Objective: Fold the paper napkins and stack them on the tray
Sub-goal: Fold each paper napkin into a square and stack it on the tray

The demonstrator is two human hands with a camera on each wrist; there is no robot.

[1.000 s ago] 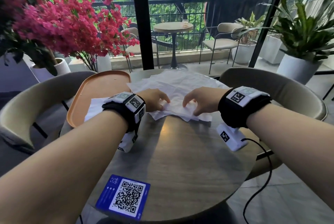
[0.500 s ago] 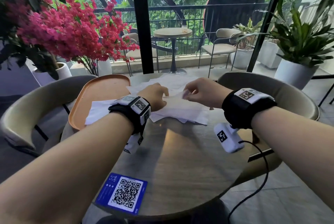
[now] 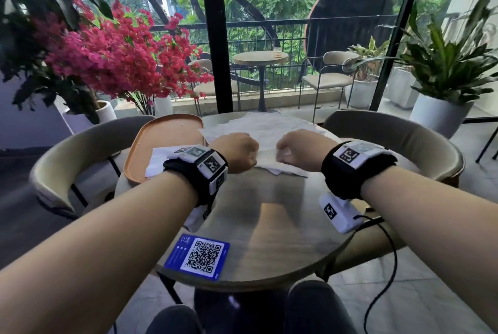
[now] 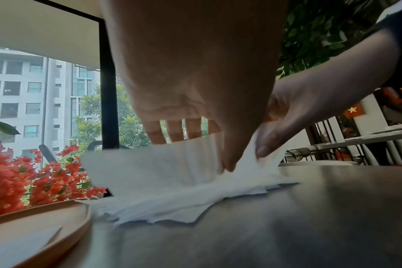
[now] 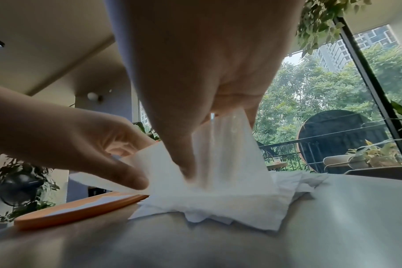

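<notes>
Head view: knuckles hide the fingertips of both hands. Left hand and right hand each pinch the lifted napkin, thumb against curled fingers, clear only in the wrist views; the left hand grips its left part, the right hand its right part. Napkin's long axis runs left-right between the fists, near edge raised off the loose napkin pile on the far half of the round table. Pile layers blur together, count unreadable. Orange tray sits just left of the pile at the table's left edge, a white folded napkin on it, partly covered by the left wristband. Near half of the table bare except a QR card at the front edge.
</notes>
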